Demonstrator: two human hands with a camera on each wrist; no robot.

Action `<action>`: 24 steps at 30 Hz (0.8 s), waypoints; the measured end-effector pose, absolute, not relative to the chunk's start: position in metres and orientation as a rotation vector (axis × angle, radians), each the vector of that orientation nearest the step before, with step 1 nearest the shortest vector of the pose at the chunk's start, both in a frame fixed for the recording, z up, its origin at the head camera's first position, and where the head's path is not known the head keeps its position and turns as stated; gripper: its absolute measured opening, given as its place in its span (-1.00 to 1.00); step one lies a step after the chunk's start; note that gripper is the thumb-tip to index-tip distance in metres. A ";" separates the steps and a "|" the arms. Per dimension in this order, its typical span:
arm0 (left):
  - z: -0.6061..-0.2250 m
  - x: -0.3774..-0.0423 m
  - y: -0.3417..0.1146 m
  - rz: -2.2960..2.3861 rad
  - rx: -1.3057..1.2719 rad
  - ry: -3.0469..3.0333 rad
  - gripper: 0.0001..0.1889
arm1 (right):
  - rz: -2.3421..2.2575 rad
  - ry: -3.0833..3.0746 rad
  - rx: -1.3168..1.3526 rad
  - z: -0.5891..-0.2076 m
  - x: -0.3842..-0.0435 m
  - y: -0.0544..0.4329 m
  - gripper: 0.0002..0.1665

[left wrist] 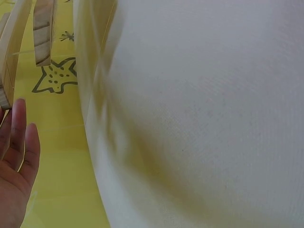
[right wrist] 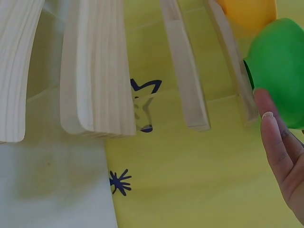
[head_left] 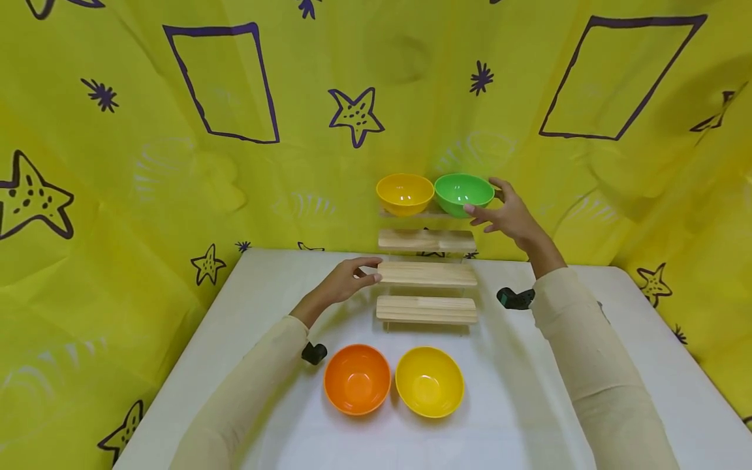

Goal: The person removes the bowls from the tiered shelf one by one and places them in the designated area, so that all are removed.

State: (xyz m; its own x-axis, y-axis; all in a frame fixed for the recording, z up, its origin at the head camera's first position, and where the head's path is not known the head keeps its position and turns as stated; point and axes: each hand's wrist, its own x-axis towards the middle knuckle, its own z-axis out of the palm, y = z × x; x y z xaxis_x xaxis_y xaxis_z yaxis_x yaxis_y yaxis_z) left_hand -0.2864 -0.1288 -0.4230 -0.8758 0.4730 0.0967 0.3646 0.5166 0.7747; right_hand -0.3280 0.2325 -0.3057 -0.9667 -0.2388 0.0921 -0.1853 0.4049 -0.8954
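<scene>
A green bowl (head_left: 464, 192) sits beside an orange-yellow bowl (head_left: 405, 192) on the top step of a wooden tiered stand (head_left: 427, 274). My right hand (head_left: 512, 212) is at the green bowl's right side with fingers spread, and fingertips touch its lower side in the right wrist view. My left hand (head_left: 346, 281) is at the left end of a lower plank, its index finger and thumb by the plank's edge. The left wrist view shows that hand's fingers (left wrist: 19, 126) extended beside the plank end; its thumb is hidden there.
An orange bowl (head_left: 357, 380) and a yellow bowl (head_left: 429, 382) stand side by side on the white table (head_left: 499, 418), in front of the stand. A yellow patterned cloth (head_left: 294, 183) hangs behind and at both sides. Dark wrist devices (head_left: 516, 298) are on both forearms.
</scene>
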 end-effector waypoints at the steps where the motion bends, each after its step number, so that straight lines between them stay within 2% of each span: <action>1: -0.423 -0.287 -0.129 1.293 0.728 2.624 -0.47 | -1.643 2.588 -0.387 -0.305 -0.329 0.232 0.14; 24: -0.425 -0.288 -0.129 1.302 0.708 2.619 -0.48 | -1.654 2.596 -0.352 -0.303 -0.333 0.220 0.24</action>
State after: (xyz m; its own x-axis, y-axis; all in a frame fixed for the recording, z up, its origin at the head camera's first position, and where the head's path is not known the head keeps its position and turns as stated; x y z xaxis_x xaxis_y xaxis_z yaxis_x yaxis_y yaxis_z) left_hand -0.2884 -0.1286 -0.4247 -0.8811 0.4648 0.0876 0.3504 0.5170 0.7810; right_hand -0.3333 0.2201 -0.3027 -0.9732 -0.2135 0.0852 -0.1674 0.4042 -0.8992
